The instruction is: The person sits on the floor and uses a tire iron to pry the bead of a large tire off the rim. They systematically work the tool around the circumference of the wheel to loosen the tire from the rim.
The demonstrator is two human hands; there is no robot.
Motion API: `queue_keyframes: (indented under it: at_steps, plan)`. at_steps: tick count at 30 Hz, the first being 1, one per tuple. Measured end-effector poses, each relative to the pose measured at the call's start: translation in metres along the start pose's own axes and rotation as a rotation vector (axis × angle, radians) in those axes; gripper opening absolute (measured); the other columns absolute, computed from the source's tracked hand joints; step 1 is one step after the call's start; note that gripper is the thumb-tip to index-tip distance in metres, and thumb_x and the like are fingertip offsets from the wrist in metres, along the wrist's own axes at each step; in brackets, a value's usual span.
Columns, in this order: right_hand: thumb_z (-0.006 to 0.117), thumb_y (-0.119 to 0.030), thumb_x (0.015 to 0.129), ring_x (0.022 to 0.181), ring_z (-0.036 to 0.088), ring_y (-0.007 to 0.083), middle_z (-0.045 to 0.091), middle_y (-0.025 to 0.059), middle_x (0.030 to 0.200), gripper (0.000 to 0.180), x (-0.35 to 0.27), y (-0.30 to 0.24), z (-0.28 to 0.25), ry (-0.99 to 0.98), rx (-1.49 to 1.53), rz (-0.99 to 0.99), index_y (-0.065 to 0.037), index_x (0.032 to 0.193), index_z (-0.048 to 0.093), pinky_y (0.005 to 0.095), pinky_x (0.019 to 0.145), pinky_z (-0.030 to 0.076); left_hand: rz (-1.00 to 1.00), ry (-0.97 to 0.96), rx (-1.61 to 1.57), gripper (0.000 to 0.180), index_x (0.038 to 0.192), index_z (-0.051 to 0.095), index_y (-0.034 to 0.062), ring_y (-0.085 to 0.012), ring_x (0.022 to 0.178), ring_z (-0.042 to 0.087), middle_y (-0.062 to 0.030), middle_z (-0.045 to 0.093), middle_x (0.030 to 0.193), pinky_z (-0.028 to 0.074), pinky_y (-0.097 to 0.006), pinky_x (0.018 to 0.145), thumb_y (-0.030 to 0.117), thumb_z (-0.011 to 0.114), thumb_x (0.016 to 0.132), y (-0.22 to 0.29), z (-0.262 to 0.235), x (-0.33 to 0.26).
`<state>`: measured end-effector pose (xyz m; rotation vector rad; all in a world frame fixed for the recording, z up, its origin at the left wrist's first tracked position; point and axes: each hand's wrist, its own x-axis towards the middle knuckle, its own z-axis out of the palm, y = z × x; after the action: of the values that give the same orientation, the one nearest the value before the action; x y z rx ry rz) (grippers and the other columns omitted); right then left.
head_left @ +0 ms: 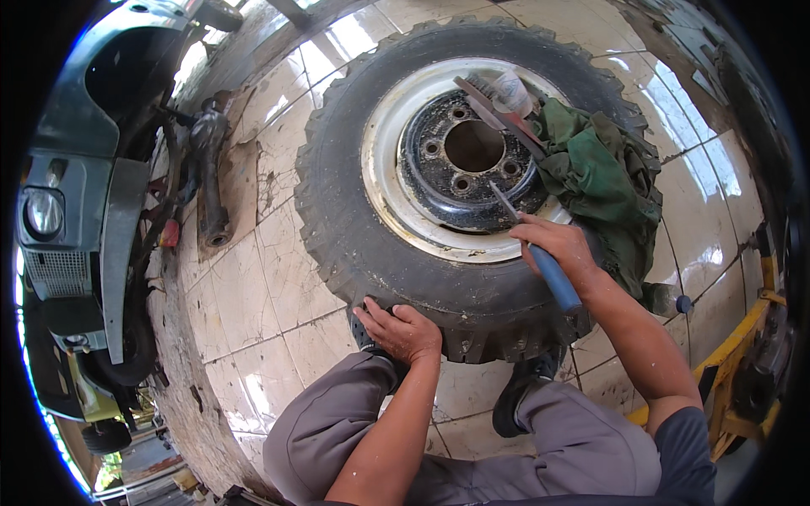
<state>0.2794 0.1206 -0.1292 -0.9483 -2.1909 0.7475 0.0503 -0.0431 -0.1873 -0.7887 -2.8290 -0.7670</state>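
A large knobby tyre lies flat on the floor before me, mounted on a white wheel rim with a black bolt-holed centre. My right hand grips a tool with a blue handle. Its narrow metal blade points up-left over the rim's inner edge; the exact kind is unclear. My left hand is at the tyre's near tread, fingers loosely bent and apart, with nothing in them. A green cloth drapes over the tyre's right side. Beside it lie long flat metal strips and a clear plastic container.
A clear bottle with a blue cap lies right of the tyre. Further right stands a yellow metal frame. At left are a parked vehicle and a greasy axle-like metal part on cardboard. The floor is tiled.
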Motion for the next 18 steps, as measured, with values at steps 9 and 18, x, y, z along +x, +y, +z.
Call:
queue_keyframes:
  at_steps: [9, 18]
  plan:
    - [0.071, 0.002, 0.078, 0.113, 0.071, 0.0326, 0.074, 0.0144, 0.1, 0.03, 0.0032, -0.0043, 0.0017, 0.014, -0.044, -0.053, -0.01, 0.106, 0.072, 0.0372, 0.081, 0.059, 0.014, 0.004, 0.041, 0.061, 0.151, 0.04, -0.0035, -0.0488, 0.141, 0.037, -0.0337, 0.031, 0.158, 0.03, -0.054, 0.117, 0.021, 0.047, 0.095, -0.0018, -0.0033, 0.001]
    - [0.069, 0.006, 0.084, 0.105, 0.073, 0.0364, 0.073, 0.0229, 0.108, 0.024, -0.0026, -0.005, 0.001, -0.002, -0.093, -0.083, -0.003, 0.106, 0.072, 0.0377, 0.089, 0.057, 0.03, 0.041, 0.013, 0.062, 0.15, 0.04, -0.0032, -0.0536, 0.137, 0.038, -0.0338, 0.032, 0.156, 0.031, -0.058, 0.115, 0.021, 0.05, 0.093, 0.0018, -0.0036, 0.0008]
